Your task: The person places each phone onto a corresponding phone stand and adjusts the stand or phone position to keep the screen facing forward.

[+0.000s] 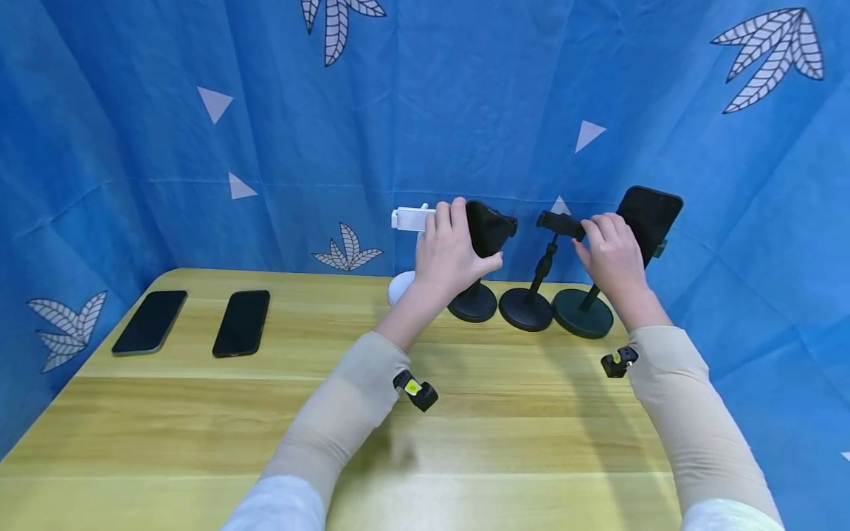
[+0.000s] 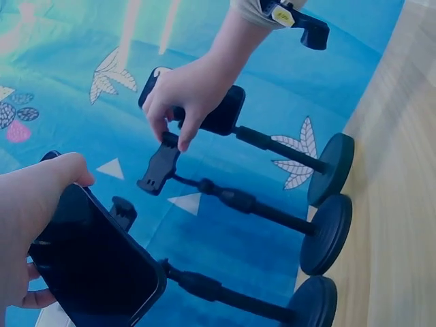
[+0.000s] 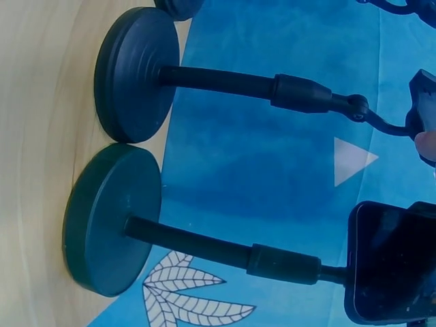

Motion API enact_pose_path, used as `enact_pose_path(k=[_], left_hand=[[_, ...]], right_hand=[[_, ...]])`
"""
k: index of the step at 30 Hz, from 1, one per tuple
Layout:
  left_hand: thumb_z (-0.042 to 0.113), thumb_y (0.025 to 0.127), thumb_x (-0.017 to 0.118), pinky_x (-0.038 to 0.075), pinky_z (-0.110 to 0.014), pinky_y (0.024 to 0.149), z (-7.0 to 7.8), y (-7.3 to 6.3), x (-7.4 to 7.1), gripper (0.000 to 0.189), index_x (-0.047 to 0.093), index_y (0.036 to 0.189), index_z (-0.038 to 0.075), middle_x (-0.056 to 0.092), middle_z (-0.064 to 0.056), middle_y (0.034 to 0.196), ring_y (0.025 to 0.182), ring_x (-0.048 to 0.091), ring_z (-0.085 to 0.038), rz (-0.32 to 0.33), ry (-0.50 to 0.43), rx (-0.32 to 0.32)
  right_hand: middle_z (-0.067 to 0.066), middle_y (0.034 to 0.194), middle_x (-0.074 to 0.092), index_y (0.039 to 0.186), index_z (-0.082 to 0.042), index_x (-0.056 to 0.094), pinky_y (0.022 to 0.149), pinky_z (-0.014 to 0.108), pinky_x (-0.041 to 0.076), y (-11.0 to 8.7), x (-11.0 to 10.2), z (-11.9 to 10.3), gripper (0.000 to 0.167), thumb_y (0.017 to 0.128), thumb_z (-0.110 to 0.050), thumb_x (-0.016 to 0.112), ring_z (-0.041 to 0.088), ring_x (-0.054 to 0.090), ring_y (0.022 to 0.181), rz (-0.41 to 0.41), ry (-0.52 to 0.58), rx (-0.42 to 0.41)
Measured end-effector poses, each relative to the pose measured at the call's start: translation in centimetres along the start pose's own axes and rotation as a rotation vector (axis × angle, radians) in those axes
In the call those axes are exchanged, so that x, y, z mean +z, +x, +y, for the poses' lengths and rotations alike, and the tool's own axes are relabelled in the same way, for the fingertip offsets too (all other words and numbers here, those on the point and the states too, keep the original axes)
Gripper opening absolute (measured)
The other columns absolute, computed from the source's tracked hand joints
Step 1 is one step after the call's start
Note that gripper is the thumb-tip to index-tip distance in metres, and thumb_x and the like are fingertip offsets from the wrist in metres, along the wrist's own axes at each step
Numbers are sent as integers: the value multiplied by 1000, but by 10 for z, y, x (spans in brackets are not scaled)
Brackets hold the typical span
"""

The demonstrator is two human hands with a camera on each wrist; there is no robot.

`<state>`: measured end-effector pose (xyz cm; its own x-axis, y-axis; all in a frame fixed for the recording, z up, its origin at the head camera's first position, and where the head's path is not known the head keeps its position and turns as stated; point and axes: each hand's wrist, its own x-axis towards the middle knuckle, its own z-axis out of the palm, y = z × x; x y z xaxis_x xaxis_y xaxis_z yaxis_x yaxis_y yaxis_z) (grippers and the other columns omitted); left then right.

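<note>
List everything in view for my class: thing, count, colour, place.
Table: 1, wooden, below
Curtain: 1, patterned blue, behind
White stand: 1, white, leftmost
Black stands: 2, black, between
Green stand: 1, dark green, rightmost
Flat phones: 2, black, table's left
Mounted phone: 1, black, green stand
Held phone: 1, black, left hand
Wrist cameras: 2, black, on sleeves
Sleeves: 2, beige, forearms
Left hand: 1, bare, on held phone
Right hand: 1, bare, on black clamp

2 beige sleeves (image 1: 341,409) meet pale upper sleeves (image 1: 282,505), and 2 black cameras (image 1: 423,399) carry yellow labels (image 1: 412,387).
</note>
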<state>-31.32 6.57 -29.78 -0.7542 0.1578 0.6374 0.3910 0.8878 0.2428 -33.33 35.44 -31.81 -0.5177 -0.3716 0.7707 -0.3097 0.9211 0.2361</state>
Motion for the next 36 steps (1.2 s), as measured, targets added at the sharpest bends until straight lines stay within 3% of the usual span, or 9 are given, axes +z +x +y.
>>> enact_pose_path(k=[6,12,16,26,36], left_hand=[[71,70,66,52,-28,64,13,6,7,95,39,135,8,51,-10,120,97,49,-21,47,35,84],[73,69,64,51,-28,59,24,13,16,93,42,132,8,54,-10,118,95,51,-22,111,79,168],[73,70,61,50,-29,63,30,18,22,92,44,130,7,57,-9,117,94,53,-22,156,105,211],[78,68,57,46,-31,72,50,28,31,96,46,130,7,59,-6,116,98,54,-20,139,131,237],[82,70,47,44,-33,73,69,39,41,90,51,125,11,63,-2,110,94,55,-18,184,196,242]], right_hand=[[26,103,64,109,12,64,92,49,50,0,0,0,37,81,-9,77,40,56,99,-3,17,14],[26,102,64,108,12,65,92,49,50,1,-2,-2,36,81,-8,77,39,56,99,0,22,27],[26,102,64,109,13,64,92,49,50,1,-2,-3,36,82,-9,77,39,56,99,-15,25,32],[26,101,64,108,12,65,91,48,50,0,-3,-3,36,82,-9,77,39,56,99,-3,22,39],[27,101,64,105,13,64,93,48,50,0,-3,-3,35,81,-8,78,40,57,99,9,36,39]])
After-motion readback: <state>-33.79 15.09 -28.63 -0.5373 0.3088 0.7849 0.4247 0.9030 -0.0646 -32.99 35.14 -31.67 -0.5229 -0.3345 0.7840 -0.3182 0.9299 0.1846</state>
